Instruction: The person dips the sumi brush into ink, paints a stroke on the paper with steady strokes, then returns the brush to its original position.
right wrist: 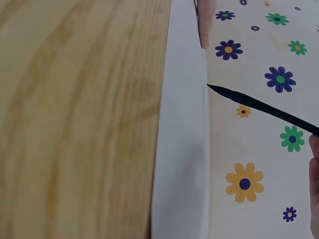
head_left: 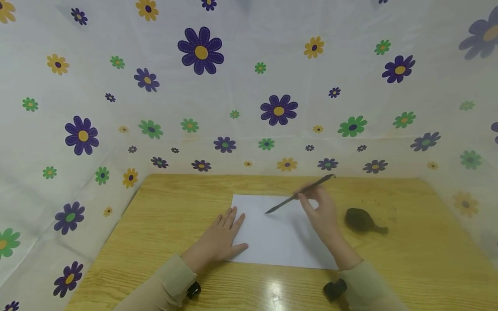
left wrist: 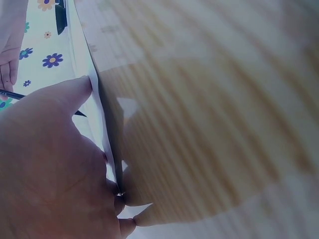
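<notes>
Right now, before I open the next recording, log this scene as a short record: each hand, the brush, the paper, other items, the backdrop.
Left hand: rests on the left side of the paper, fingers extended
Right hand: holds the brush
Brush tip: over the paper, contact unclear
Paper: white, no marks visible
Other item: dark narrow-necked object, right of the paper on the wooden table
Backdrop: white flowered sheet

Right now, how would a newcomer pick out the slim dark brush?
On the yellow-brown wooden table, find the white rectangular paper sheet. Over it, the person's right hand holds the slim dark brush at a slant. Its straight shape, pointed tip and end loop distinguish it from the dark rounded, narrow-necked object right of the sheet.
</notes>
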`<action>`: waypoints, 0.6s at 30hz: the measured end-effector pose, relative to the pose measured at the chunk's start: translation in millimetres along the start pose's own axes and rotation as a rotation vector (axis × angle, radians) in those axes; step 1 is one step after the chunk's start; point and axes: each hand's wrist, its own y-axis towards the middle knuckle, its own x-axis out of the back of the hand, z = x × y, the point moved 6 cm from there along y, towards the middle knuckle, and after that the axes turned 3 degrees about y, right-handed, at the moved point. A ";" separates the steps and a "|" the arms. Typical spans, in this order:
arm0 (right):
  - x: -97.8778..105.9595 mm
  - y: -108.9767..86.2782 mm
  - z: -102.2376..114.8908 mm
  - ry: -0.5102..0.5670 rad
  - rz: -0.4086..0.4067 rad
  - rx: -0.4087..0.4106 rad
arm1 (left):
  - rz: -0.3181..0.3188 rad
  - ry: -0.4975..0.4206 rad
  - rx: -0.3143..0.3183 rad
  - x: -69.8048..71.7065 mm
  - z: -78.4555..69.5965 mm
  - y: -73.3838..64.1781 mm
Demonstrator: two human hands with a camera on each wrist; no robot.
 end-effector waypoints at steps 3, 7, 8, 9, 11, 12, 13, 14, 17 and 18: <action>-2.8 -2.8 -0.9 -0.006 0.003 0.014 | -0.001 -0.001 -0.001 -0.4 0.0 0.0; -5.5 -5.5 -3.1 -0.007 0.008 0.021 | -0.002 -0.001 -0.002 -0.7 -0.1 -0.1; -5.8 -6.0 -3.5 -0.007 0.007 0.023 | -0.002 0.000 -0.001 -0.8 0.0 -0.1; -6.2 -6.4 -3.8 -0.006 0.008 0.023 | -0.003 0.000 -0.001 -1.0 0.1 -0.1; -6.8 -6.9 -4.0 -0.013 0.014 0.022 | -0.007 0.000 -0.002 -1.2 0.3 0.0; -7.1 -7.3 -4.0 -0.029 0.021 0.020 | -0.008 0.000 -0.002 -1.2 0.4 0.0; -7.5 -7.5 -3.8 -0.042 0.030 0.017 | -0.011 -0.001 -0.003 -1.1 0.5 0.1; -7.8 -7.9 -3.4 -0.060 0.038 0.016 | -0.011 0.000 -0.002 -1.4 0.6 0.3; -9.2 -8.4 -0.8 -0.132 0.069 0.022 | -0.013 0.002 -0.003 -1.2 0.8 0.5; -9.5 -8.5 0.2 -0.157 0.076 0.027 | -0.013 0.003 -0.003 -1.3 0.9 0.6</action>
